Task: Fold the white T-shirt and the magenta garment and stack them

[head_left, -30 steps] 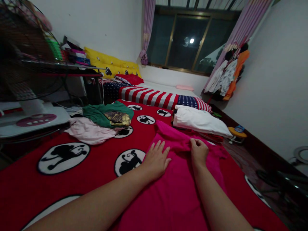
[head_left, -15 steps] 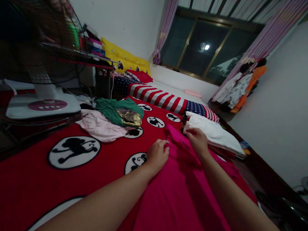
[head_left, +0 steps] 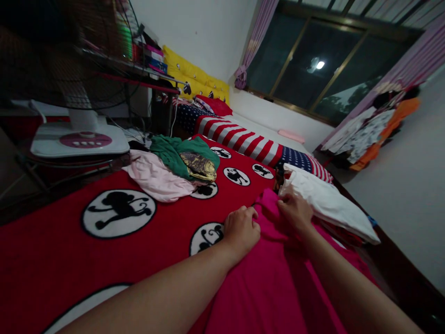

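a second ago my left hand (head_left: 242,229) lay flat with its fingers spread on the pink cloth (head_left: 274,283); now those fingers are curled together, bunching the cloth's far edge. my right hand (head_left: 295,211) has moved further up the bed, closer to the white pillow (head_left: 327,202), and its fingers are pinched shut on a fold of the same pink cloth. my view has tipped to the left since then, and the far edge of the cloth is gathered up into a ridge between my two hands rather than lying smooth.

the pink cloth lies spread on the red blanket (head_left: 69,260) with the black monkey rounds, running from under my forearms up to the pillow, which it touches.

well to the left on the blanket sits a loose heap: a pale pink garment (head_left: 156,178) with a green garment (head_left: 172,150) on top. beyond is a striped flag-pattern cover (head_left: 243,139), then a yellow cushion (head_left: 194,76) by the wall. a fan base (head_left: 81,139) stands beside the bed at far left. clothes hang (head_left: 375,130) by the window at right.
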### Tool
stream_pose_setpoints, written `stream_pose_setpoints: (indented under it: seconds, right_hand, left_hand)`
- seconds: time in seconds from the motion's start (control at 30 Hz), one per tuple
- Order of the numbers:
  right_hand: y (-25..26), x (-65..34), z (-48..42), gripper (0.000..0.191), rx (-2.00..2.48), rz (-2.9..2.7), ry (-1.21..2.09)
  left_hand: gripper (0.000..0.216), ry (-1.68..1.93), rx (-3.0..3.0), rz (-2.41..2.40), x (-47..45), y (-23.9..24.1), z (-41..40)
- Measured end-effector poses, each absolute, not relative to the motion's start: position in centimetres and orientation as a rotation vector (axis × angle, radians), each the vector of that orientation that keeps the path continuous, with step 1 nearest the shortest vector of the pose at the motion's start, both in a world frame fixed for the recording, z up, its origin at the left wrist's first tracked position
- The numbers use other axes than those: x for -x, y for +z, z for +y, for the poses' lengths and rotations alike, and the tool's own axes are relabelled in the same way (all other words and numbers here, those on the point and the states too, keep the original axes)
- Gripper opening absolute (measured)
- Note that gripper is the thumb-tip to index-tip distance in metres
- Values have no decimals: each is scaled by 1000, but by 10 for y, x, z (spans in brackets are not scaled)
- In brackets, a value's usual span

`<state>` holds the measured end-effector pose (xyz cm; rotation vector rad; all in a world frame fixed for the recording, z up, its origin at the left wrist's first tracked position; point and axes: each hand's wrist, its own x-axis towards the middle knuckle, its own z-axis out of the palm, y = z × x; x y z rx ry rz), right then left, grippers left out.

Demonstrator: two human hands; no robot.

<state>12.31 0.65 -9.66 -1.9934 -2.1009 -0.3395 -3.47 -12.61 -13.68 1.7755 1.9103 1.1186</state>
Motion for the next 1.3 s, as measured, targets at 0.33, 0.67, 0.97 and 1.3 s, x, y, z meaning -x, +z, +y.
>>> stream_pose_setpoints:
  seconds: [0.33, 0.67, 0.97, 1.3]
  right_hand:
    - [-67, -101, 8, 31, 1949, -2437, -579]
    - [-75, -84, 53, 15, 1750, -2489, -70]
    - [-105, -81, 49, 29, 1555, -2230, 158]
    - [-94, -194, -14, 24, 1756, -1988, -33]
  left_hand:
    - [24, 1084, -1833, 1894, 33, -135, -129]
    - [18, 1120, -1961, 1802, 31, -133, -135]
    - [21, 1092, -1845, 1927, 33, -138, -128]
    - [23, 1241, -2323, 1645, 28, -136, -137]
